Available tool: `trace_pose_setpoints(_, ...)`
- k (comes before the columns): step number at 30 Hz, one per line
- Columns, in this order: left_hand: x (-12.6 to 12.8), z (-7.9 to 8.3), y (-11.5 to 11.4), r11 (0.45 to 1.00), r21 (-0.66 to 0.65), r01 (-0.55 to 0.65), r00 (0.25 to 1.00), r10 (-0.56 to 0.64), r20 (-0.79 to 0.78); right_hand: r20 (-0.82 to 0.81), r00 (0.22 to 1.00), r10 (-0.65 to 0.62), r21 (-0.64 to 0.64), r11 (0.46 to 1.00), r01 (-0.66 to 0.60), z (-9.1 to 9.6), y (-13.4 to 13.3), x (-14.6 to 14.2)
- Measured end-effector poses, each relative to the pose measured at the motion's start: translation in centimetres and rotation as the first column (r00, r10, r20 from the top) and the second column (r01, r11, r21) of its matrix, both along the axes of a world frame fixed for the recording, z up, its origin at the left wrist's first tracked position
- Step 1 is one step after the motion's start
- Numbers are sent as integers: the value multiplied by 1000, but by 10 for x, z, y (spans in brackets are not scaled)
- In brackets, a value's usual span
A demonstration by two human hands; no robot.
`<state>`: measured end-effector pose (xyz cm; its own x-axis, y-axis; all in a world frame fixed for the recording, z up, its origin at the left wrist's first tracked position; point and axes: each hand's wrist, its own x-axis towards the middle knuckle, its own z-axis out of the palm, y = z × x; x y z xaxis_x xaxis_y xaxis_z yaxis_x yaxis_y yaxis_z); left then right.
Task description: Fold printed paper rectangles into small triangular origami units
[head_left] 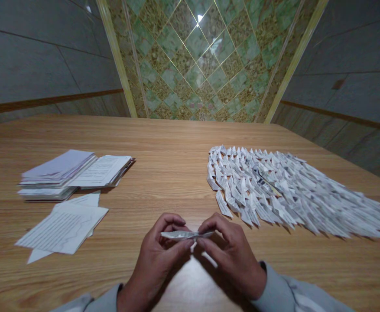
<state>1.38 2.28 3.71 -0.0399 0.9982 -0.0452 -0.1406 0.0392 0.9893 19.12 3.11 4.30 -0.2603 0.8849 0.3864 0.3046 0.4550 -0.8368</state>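
Note:
Between my two hands is a small folded paper boat, seen nearly edge-on above the table. My left hand pinches it with thumb and fingers near its middle. My right hand grips its right end the same way, the two thumbs almost touching. Part of the folded paper is hidden behind the fingers. Just beyond my right hand lie many folded paper boats, packed in rows. One boat sits at their near left edge.
Stacked paper sheets stand on the left of the wooden table, beside a lower pile of printed sheets. Nearer, several loose printed sheets overlap. A tiled wall rises past the table's far edge.

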Motion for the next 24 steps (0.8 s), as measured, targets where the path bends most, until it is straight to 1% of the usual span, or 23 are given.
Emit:
trace_pose_setpoints(3,1,4,2,999,-38,-28,1000,28,9,-49,999,-6,-28,1000,5,0,1,0)
trace_pose_setpoints(5,2,5,3,999,-30,-44,999,44,-11,-57,998,-6,-46,999,4,1,1,0)
trace_pose_setpoints(7,1,5,2,999,9,-49,998,49,-31,-63,998,4,-91,996,-10,3,1,0)
trace_pose_setpoints(10,1,2,1,996,83,-37,996,43,-76,-63,997,49,-196,979,-61,4,2,0)
trace_pose_setpoints(12,-1,0,0,994,108,-25,995,35,-98,-47,996,76,-230,969,-85,3,3,0)
trace_pose_setpoints(17,-3,0,1,998,69,-7,997,12,-77,-65,996,64,-227,971,-77,-3,6,3)
trace_pose_setpoints(19,-3,1,2,999,51,4,997,0,-82,-66,997,43,-196,979,-55,-4,6,3)
trace_pose_setpoints(24,-5,3,5,999,20,-46,994,48,-93,-35,999,14,-103,995,-18,-4,6,3)
